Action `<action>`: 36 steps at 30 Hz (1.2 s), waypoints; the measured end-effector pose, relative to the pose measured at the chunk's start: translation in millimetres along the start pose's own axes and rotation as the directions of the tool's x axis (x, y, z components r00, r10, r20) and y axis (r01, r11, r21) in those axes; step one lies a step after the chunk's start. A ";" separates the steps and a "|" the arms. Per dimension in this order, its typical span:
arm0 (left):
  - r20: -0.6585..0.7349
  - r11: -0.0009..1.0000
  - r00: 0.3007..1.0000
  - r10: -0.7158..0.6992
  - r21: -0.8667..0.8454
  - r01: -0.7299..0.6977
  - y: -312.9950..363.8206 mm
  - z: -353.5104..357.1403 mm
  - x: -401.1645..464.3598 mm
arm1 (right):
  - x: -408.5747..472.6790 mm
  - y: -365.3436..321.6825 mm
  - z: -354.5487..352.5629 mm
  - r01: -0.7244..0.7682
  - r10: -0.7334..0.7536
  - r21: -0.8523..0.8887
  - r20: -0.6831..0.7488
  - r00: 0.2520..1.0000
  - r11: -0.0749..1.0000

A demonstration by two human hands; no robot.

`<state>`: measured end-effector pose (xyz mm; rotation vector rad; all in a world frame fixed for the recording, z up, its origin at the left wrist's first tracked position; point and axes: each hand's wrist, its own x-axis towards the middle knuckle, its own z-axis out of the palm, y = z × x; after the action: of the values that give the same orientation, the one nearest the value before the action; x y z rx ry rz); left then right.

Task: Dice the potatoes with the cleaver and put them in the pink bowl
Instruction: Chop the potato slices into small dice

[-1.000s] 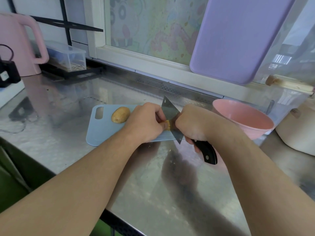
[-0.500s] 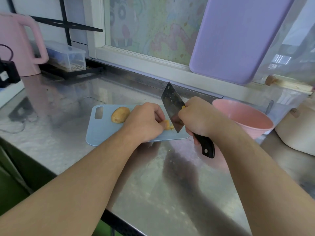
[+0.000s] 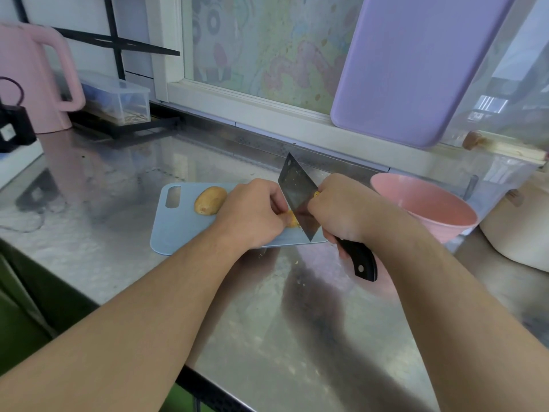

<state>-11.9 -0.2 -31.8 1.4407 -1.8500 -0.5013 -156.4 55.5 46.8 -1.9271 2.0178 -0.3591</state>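
Since half a second ago your cleaver (image 3: pixel 298 200) has dropped onto the potato piece (image 3: pixel 291 221), which your left hand (image 3: pixel 252 214) pins on the blue cutting board (image 3: pixel 178 230). Your right hand (image 3: pixel 341 212) grips the black handle. A whole potato (image 3: pixel 210 200) lies farther left. Right of the board on the counter (image 3: pixel 267 307), the pink bowl (image 3: pixel 427 208) shows nothing inside; your hands hide most of the cut piece.

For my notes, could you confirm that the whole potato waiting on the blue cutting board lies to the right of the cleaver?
Not quite: the head view shows the whole potato on the blue cutting board lying left of the cleaver, beyond the left hand.
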 end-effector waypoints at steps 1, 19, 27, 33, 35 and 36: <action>-0.001 1.000 1.000 0.003 0.003 -0.003 0.3 -0.4 -0.3 | 0.1 -1.0 -0.3 -0.002 0.002 0.016 0.015 1.000 1.000; 0.024 1.000 1.000 0.018 -0.020 -0.018 -0.5 -1.6 -0.3 | 10.8 -4.1 20.9 -0.066 0.063 0.168 0.024 0.998 0.984; 0.014 0.999 1.000 -0.014 -0.035 0.014 -0.3 -1.8 0.6 | 4.5 0.7 3.3 -0.010 0.012 0.090 -0.018 1.000 0.996; 0.005 0.999 1.000 -0.021 -0.030 0.021 -0.6 -2.1 1.6 | 5.1 -0.5 1.4 -0.009 0.010 0.029 -0.062 0.998 1.000; 0.003 1.000 1.000 -0.021 -0.021 0.021 -0.1 -2.6 1.5 | 5.3 -0.7 1.7 -0.008 0.010 0.029 -0.052 0.999 1.000; 0.004 1.000 1.000 -0.020 -0.016 0.020 0.0 -2.8 1.3 | 5.7 -0.7 2.3 -0.005 0.007 0.033 -0.049 0.999 0.999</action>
<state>-10.0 -1.1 -29.5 1.4501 -1.8322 -0.5280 -155.1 49.9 44.6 -1.9100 2.0355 -0.4392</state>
